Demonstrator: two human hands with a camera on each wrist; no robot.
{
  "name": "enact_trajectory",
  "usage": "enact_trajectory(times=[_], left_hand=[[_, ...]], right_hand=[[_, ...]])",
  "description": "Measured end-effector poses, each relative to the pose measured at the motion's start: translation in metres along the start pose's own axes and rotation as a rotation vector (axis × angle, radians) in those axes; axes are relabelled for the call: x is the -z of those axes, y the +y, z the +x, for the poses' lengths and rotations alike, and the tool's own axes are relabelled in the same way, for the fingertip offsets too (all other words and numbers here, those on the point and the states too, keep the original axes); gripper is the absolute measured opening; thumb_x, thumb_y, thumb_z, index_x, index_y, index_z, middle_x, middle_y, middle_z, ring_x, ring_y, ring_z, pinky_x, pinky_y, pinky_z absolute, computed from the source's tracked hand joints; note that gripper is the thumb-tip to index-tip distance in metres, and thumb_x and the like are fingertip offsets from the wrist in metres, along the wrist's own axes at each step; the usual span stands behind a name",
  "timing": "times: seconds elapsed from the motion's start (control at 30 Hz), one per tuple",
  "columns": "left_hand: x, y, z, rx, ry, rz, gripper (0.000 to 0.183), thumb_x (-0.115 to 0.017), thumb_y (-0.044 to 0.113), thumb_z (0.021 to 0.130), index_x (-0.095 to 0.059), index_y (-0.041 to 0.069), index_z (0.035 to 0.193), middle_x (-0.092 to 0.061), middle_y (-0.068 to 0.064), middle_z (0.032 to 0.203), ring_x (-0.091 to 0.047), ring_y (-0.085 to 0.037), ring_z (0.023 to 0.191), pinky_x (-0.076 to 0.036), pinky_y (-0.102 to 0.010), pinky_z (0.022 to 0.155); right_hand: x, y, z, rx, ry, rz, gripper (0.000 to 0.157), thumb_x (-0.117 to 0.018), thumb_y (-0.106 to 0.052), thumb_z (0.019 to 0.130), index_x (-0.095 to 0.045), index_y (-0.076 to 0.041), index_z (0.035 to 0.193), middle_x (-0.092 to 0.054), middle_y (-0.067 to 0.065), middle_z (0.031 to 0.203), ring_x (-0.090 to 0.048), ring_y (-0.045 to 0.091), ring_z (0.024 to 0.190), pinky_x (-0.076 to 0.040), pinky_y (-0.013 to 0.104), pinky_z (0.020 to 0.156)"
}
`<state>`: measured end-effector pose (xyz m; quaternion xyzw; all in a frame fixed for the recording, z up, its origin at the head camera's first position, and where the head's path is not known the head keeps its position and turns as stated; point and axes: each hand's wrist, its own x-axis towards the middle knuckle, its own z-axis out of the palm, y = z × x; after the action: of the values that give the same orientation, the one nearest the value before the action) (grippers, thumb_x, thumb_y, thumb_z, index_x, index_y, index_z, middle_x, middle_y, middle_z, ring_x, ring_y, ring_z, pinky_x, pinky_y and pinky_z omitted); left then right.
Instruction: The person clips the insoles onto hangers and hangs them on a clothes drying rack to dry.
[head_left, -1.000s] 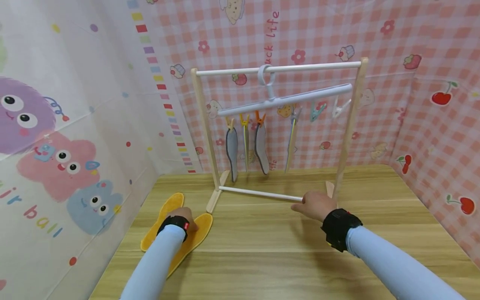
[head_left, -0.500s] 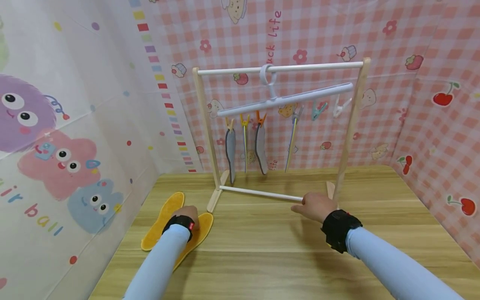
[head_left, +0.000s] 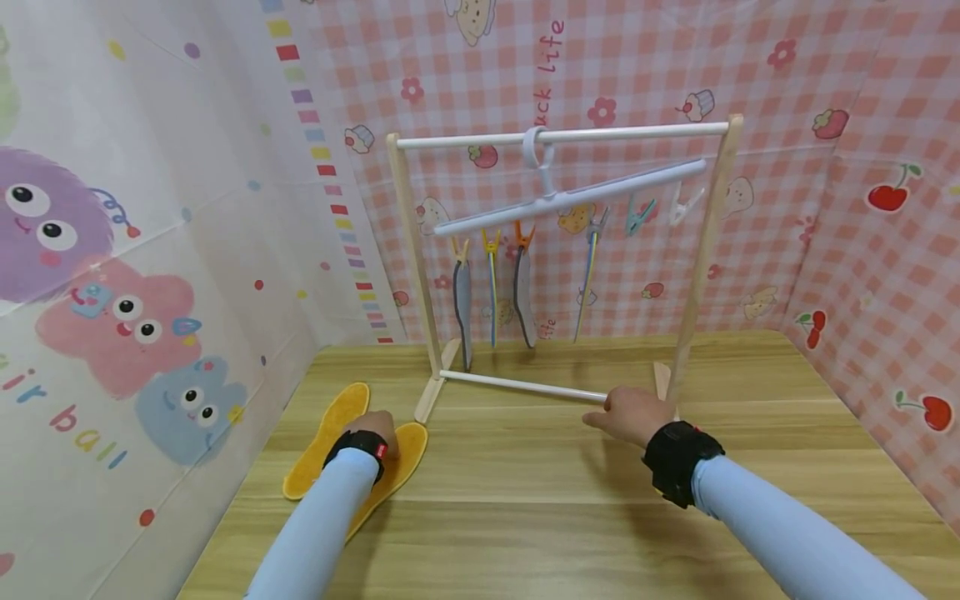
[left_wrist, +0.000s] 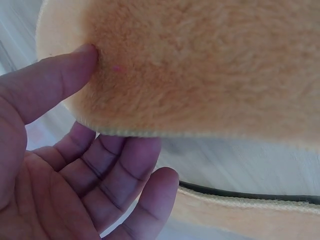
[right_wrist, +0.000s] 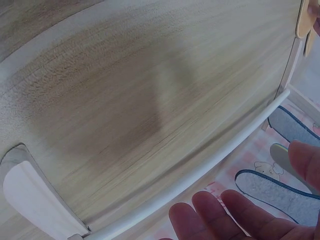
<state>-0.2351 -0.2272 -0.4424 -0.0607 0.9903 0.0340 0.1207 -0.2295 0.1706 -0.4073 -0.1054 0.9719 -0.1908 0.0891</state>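
Observation:
Two fuzzy orange-yellow insoles lie at the left of the table, a left one (head_left: pixel 330 433) and a right one (head_left: pixel 408 454). My left hand (head_left: pixel 375 427) pinches the right insole by its edge; the left wrist view shows the thumb (left_wrist: pixel 75 70) on its fluffy face and fingers below. Beside the rack's lower rod (head_left: pixel 525 385) is my right hand (head_left: pixel 633 414), its fingers (right_wrist: pixel 207 212) loosely bent and holding nothing. From a tilted light-blue hanger (head_left: pixel 622 183) hang clipped insoles, including grey fluffy ones (head_left: pixel 462 308); others appear edge-on.
The wooden rack's right post (head_left: pixel 701 267) rises behind my right hand, and its left foot (head_left: pixel 435 392) stands near the orange insoles. A teal clip (head_left: pixel 639 218) and a white clip (head_left: pixel 682 205) hang bare from the hanger. Patterned cloth walls (head_left: pixel 787 275) border the table.
My left hand has shifted slightly right, and the right orange insole with it. The hanging insoles have turned and the hanger tilts a little more. My right hand stays in place.

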Motion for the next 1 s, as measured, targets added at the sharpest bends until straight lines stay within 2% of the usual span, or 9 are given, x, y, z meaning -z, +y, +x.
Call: enact_trajectory(times=[0.27, 0.4, 0.57, 0.73, 0.9, 1.0], left_hand=[[0.001, 0.003, -0.005, 0.006, -0.016, -0.011, 0.017, -0.077, 0.014, 0.080, -0.069, 0.000, 0.085, -0.062, -0.009, 0.075, -0.057, -0.025, 0.069, -0.050, -0.041, 0.069], [0.000, 0.001, -0.004, -0.012, -0.020, -0.011, 0.018, -0.077, 0.014, 0.079, -0.069, 0.000, 0.085, -0.062, -0.010, 0.077, -0.056, -0.025, 0.070, -0.050, -0.041, 0.069], [-0.003, -0.004, 0.009, -0.034, -0.038, -0.045, 0.014, -0.075, 0.012, 0.079, -0.066, 0.002, 0.082, -0.061, -0.009, 0.076, -0.056, -0.025, 0.070, -0.048, -0.041, 0.067], [-0.005, -0.010, 0.021, -0.065, -0.043, -0.125, 0.016, -0.076, 0.013, 0.077, -0.062, 0.005, 0.077, -0.058, -0.006, 0.073, -0.053, -0.024, 0.069, -0.044, -0.037, 0.063], [-0.001, -0.009, 0.024, -0.082, -0.059, -0.183, 0.021, -0.079, 0.016, 0.078, -0.063, 0.003, 0.081, -0.060, -0.006, 0.076, -0.054, -0.023, 0.071, -0.045, -0.035, 0.063], [0.005, -0.006, 0.021, -0.088, -0.079, -0.204, 0.027, -0.080, 0.018, 0.080, -0.066, -0.001, 0.093, -0.063, -0.009, 0.084, -0.057, -0.023, 0.076, -0.049, -0.036, 0.068]], right_hand=[[-0.004, 0.000, 0.000, -0.004, 0.016, 0.004, 0.040, -0.066, -0.043, 0.091, -0.073, -0.003, 0.091, -0.065, 0.004, 0.079, -0.056, 0.021, 0.066, -0.044, 0.037, 0.058], [-0.005, 0.001, 0.001, 0.001, 0.019, 0.009, 0.040, -0.066, -0.042, 0.091, -0.072, -0.002, 0.092, -0.066, 0.005, 0.081, -0.057, 0.021, 0.067, -0.045, 0.038, 0.059], [-0.007, 0.005, 0.001, 0.000, 0.010, 0.031, 0.040, -0.065, -0.042, 0.092, -0.071, -0.002, 0.091, -0.064, 0.004, 0.078, -0.054, 0.020, 0.065, -0.042, 0.035, 0.058], [-0.010, 0.008, 0.002, -0.003, 0.015, 0.045, 0.038, -0.066, -0.043, 0.091, -0.067, -0.008, 0.075, -0.049, -0.002, 0.064, -0.043, 0.017, 0.058, -0.033, 0.031, 0.054], [-0.011, 0.008, 0.002, -0.012, 0.015, 0.048, 0.039, -0.066, -0.043, 0.091, -0.064, -0.012, 0.068, -0.043, -0.003, 0.061, -0.040, 0.016, 0.056, -0.030, 0.030, 0.053], [-0.012, 0.008, 0.002, -0.012, 0.011, 0.048, 0.039, -0.066, -0.043, 0.091, -0.066, -0.010, 0.070, -0.044, -0.003, 0.062, -0.041, 0.016, 0.057, -0.030, 0.030, 0.053]])
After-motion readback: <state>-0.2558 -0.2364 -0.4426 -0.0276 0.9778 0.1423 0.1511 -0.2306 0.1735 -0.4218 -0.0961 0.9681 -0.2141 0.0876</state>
